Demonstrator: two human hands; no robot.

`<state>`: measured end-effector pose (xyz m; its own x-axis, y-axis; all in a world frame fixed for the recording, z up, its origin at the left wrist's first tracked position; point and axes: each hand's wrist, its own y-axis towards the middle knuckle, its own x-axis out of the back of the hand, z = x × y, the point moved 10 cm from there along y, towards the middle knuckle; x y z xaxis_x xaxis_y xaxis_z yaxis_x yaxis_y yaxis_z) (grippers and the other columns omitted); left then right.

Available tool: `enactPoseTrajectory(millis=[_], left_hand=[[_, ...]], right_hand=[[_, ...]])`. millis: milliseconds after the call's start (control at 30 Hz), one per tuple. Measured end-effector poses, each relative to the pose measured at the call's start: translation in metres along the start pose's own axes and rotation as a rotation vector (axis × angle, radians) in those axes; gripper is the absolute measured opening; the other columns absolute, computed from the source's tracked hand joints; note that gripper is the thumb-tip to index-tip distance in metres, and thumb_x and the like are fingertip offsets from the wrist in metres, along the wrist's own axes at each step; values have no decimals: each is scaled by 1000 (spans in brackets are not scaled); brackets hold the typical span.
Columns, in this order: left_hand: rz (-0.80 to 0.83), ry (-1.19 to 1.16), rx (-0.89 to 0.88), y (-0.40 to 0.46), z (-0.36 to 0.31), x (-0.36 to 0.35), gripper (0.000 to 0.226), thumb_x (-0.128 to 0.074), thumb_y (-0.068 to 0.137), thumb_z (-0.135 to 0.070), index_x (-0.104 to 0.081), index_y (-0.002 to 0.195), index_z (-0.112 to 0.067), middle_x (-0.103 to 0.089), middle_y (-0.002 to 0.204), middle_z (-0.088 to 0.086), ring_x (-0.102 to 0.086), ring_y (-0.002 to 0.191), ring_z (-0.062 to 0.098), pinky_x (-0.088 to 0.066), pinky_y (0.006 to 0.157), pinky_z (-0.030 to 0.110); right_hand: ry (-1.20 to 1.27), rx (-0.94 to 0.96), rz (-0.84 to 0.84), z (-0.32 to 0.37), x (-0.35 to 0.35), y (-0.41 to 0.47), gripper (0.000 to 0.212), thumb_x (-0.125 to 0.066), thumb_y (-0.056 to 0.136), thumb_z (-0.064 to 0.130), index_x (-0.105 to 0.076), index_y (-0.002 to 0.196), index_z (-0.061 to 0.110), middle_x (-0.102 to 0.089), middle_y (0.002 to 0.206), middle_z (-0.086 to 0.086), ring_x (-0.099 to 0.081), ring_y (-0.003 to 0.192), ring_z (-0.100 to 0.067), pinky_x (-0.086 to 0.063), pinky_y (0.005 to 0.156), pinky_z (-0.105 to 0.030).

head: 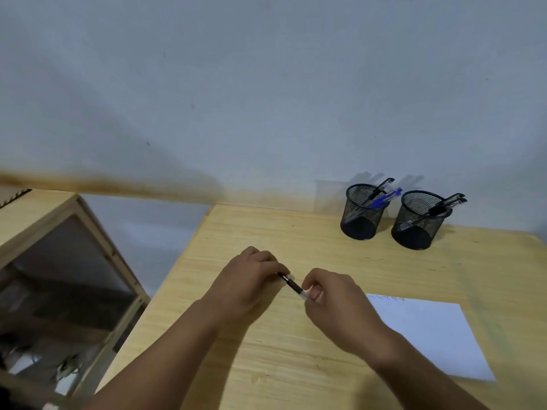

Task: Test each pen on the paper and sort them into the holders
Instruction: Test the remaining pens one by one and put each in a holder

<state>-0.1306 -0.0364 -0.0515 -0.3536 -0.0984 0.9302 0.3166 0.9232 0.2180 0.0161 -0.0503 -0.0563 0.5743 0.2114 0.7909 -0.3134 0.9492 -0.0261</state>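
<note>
A dark pen (pixel 292 284) is held between both hands above the middle of the wooden desk (pixel 296 365). My left hand (pixel 251 276) grips its far end and my right hand (pixel 331 294) pinches its near, pale end. A white sheet of paper (pixel 429 335) with scribbles along its top edge lies to the right. At the back right stand two black mesh holders: the left holder (pixel 362 214) has a blue pen (pixel 384 198) and a black one, the right holder (pixel 418 221) has black pens (pixel 447 202).
A wooden cabinet with a glass door (pixel 59 276) stands left of the desk, below its level. A pale wall (pixel 266 99) rises right behind the desk and the holders.
</note>
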Motion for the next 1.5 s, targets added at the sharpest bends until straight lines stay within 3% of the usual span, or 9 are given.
enactPoseTrajectory(millis=[167, 467, 600, 733, 833, 967, 1133, 1267, 1500], left_hand=[[-55, -89, -61, -9, -43, 1, 23, -52, 97, -38, -67, 114, -37, -65, 99, -17, -49, 87, 9, -45, 75, 28], [-105, -308, -116, 8, -110, -18, 18, -61, 94, -35, -71, 108, -37, -67, 88, -17, -48, 79, 5, -37, 74, 18], [-136, -347, -131, 17, -128, -13, 16, -63, 93, -33, -73, 106, -34, -69, 88, -16, -49, 79, 5, -38, 74, 17], [-130, -348, -136, 23, -140, -12, 16, -63, 94, -33, -73, 107, -33, -68, 89, -16, -51, 82, 10, -40, 74, 20], [-118, -359, -121, 24, -141, -16, 15, -65, 93, -31, -73, 105, -33, -68, 90, -16, -52, 83, 9, -42, 75, 23], [-172, -437, -60, 24, -134, -7, 15, -67, 92, -28, -74, 104, -35, -68, 87, -18, -55, 82, 8, -42, 75, 20], [-225, -517, 197, 21, -98, -12, 16, -68, 90, -32, -74, 105, -36, -68, 83, -19, -58, 78, 5, -43, 66, 17], [-158, -447, 366, 16, -74, -31, 24, -67, 88, -36, -69, 111, -36, -66, 82, -21, -59, 70, 3, -46, 63, 19], [-182, -180, 477, 11, -62, -44, 19, -49, 82, -39, -67, 87, -41, -64, 71, -17, -60, 70, 7, -53, 63, 33]], right_hand=[[-133, 147, 14, -7, 34, -24, 14, -55, 88, 26, -57, 98, 36, -56, 89, 17, -52, 84, -1, -39, 65, -15], [-126, 137, -11, -38, 77, -40, 12, -56, 91, 33, -68, 93, 31, -67, 85, 16, -59, 83, -6, -48, 71, -26], [-76, 103, -63, -49, 96, -46, 12, -61, 90, 36, -72, 91, 31, -68, 78, 20, -60, 77, -2, -44, 63, -20], [-66, 64, -162, -58, 108, -54, 17, -58, 84, 48, -69, 90, 36, -66, 74, 22, -60, 71, -2, -53, 59, -33], [-95, 7, -168, -69, 109, -58, 15, -62, 84, 49, -68, 84, 35, -68, 73, 16, -61, 68, -5, -48, 53, -29], [-60, -52, -192, -87, 111, -61, 31, -67, 83, 38, -54, 58, 26, -54, 54, 3, -46, 53, -10, -33, 51, -28], [133, -165, -149, -109, 105, -69, 28, -66, 87, 34, -56, 67, 17, -50, 58, 7, -47, 56, -3, -37, 55, -15], [210, -227, -132, -120, 102, -74, 29, -50, 93, 20, -42, 72, 1, -33, 61, 1, -28, 56, -12, -22, 51, -22], [384, -254, -109, -136, 93, -81, 22, -44, 97, 15, -62, 105, 5, -40, 72, -6, -37, 64, -21, -31, 58, -35]])
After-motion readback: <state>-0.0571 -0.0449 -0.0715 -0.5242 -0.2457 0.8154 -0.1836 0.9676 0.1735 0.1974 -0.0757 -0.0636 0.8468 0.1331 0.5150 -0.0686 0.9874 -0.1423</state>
